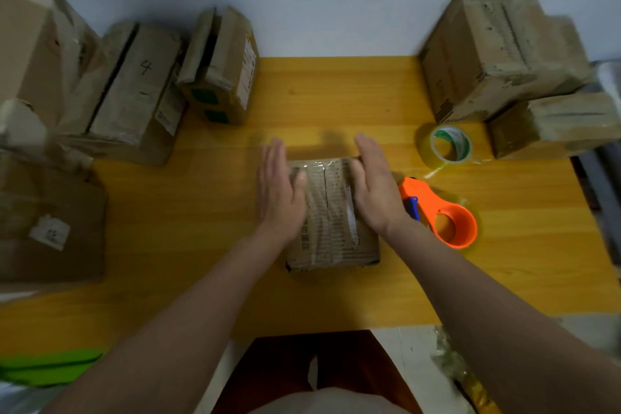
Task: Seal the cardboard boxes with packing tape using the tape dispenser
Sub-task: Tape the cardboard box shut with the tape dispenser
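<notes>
A small cardboard box (331,222) lies in the middle of the yellow wooden table (208,218), with shiny clear tape across its top. My left hand (279,191) lies flat against the box's left side, fingers straight and thumb on the top. My right hand (374,188) presses flat on the box's right side, fingers straight. An orange tape dispenser (443,215) with a blue part lies on the table just right of my right wrist, held by neither hand. A roll of clear packing tape (448,146) lies farther back to the right.
Several worn cardboard boxes (134,87) stand along the left side, one flat box (50,222) at the left edge. More boxes (504,57) are stacked at the back right. A green object (47,366) lies at the lower left. Crumpled tape (460,366) lies below the table edge.
</notes>
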The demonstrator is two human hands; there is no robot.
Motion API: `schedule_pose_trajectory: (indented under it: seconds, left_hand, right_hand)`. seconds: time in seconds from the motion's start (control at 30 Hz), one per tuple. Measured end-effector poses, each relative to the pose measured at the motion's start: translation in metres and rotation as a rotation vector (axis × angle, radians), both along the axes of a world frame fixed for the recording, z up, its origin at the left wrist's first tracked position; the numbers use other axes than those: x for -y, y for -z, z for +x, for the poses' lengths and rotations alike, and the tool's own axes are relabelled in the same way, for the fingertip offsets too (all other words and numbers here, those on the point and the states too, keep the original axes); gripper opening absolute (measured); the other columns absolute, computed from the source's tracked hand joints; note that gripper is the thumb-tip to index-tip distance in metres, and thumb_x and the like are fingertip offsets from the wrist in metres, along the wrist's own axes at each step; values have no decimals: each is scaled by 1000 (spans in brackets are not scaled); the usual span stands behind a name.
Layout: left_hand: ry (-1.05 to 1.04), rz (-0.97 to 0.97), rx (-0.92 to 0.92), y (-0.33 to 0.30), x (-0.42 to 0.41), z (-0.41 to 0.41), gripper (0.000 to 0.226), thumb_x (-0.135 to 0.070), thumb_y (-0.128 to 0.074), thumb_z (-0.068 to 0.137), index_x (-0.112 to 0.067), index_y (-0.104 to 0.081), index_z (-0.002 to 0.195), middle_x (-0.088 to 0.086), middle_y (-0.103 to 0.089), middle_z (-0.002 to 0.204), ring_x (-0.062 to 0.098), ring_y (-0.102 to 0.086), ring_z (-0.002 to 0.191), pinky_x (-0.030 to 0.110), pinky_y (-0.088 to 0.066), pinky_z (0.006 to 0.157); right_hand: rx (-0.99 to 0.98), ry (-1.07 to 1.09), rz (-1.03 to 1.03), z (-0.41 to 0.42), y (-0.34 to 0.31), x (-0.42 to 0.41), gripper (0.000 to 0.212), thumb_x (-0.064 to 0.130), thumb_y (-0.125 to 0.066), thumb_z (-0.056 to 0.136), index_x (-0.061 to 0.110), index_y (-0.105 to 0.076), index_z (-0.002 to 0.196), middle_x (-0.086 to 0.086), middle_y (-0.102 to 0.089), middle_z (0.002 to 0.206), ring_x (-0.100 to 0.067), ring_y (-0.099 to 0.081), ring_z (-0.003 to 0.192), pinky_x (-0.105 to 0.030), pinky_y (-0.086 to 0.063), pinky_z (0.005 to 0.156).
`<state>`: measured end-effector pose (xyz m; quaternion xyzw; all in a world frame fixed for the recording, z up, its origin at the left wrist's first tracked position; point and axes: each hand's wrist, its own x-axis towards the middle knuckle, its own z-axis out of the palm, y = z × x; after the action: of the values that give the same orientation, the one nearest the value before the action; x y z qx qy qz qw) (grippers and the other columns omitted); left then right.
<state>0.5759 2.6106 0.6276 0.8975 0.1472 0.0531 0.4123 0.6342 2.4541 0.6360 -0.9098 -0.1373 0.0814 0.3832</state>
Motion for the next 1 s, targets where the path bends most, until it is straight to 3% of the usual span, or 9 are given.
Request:
schedule_pose_trajectory:
  seconds: [0.13,0.2,0.27,0.4,0.57,0.7,0.8,0.9,1.0]
  left_hand:
    - [700,573,21,-2,-14,-42,104,-81,-20,85,-4,-10,153,9,-1,161,21,7,150,49,4,119]
    - [831,770,-82,-10,-18,-47,127,-95,-21,68,-2,1,152,12,8,160,25,11,149,50,5,119]
    - [873,896,-121,-13,-17,-47,128,-92,-30,70,-3,15,149,13,21,157,26,19,147,48,12,119]
    - [842,894,-81,-9,-10,-52,103,-74,-35,87,-3,0,152,16,1,161,27,6,149,44,14,118]
    - [809,898,-119,-4,0,-58,87,-68,-29,88,-1,-42,142,16,-42,148,26,-37,140,45,-19,116]
    - [681,828,-156,-7,16,-54,87,-65,-17,89,-1,-29,148,13,-25,156,25,-22,146,41,-3,118]
    - [616,850,-127,-8,21,-56,81,-60,-20,91,-2,-38,143,13,-37,151,24,-33,142,41,-12,117]
    - [593,817,-44,0,21,-59,73,-56,-40,89,-4,-47,139,11,-45,147,23,-39,138,42,-17,116]
    - [554,718,40,5,28,-63,65,-46,-75,75,-9,-62,127,8,-57,136,26,-50,130,39,-23,117]
  right_hand:
    - [309,-472,-440,-46,1,11,53,33,-24,98,14,-38,146,0,-34,154,-24,-15,147,-43,-11,120]
    - [313,-484,-515,-56,0,18,54,35,-22,99,17,-38,147,4,-34,154,-23,-14,147,-43,-7,119]
    - [352,-482,-541,-64,-1,25,52,35,-24,99,17,-41,145,4,-36,152,-24,-15,147,-44,-9,117]
    - [366,-516,-569,-95,5,40,51,40,-26,100,18,-45,142,6,-36,152,-22,-13,147,-49,-15,115]
    - [347,-469,-612,-89,4,35,52,39,-26,99,18,-45,142,5,-39,151,-21,-17,146,-48,-14,115]
    - [249,-407,-544,-68,-3,22,57,39,-19,97,18,-41,145,2,-36,153,-22,-14,147,-46,-9,120]
    - [273,-414,-457,-74,-1,28,54,38,-22,98,18,-46,141,2,-34,154,-20,-12,148,-48,-8,119]
    - [315,-364,-275,-93,8,43,41,34,-38,98,16,-63,125,-2,-36,152,-22,-17,146,-48,-18,118]
    - [217,-151,49,-102,6,49,29,25,-48,96,12,-70,108,-4,-32,154,-20,-18,146,-28,-15,119]
